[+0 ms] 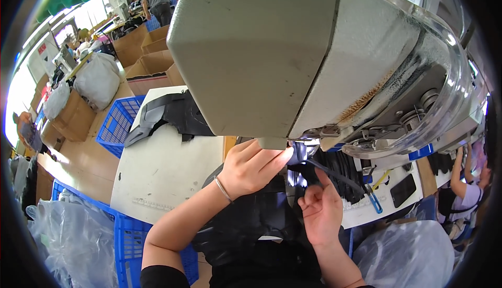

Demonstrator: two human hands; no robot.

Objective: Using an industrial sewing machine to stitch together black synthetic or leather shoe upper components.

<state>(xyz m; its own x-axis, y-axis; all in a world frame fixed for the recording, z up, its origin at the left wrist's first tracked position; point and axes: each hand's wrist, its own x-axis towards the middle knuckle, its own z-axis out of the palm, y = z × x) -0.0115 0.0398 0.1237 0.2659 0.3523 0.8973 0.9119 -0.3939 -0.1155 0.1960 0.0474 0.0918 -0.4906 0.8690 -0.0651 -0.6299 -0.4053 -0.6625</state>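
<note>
The dark strip (337,174) lies at the front of the sewing machine (251,53), beside the brightly lit spot under its head. Its long axis slants: one end points up and left toward that spot, the other runs down to the person's right, over the bundle of black strips (342,163). The slant probably lets the strip trail freely, clear of the machine.

The left hand (252,166) reaches in at the lit spot, fingers bent close together, perhaps to steady material there; whether its grip is closed on anything I cannot tell, as the fingertips are partly hidden. The right hand (321,209) is palm up below the strip, its grip loosely open with nothing visible in it; the raised forefinger comes up to the strip, perhaps to guide it, though contact is unclear.

Black material (246,217) spreads below the left wrist toward the lap. On the white table (167,175), dark cut pieces (175,113) lie to the left; a phone (403,190) and a blue-handled tool (375,203) lie to the right, seemingly within easy reach.
</note>
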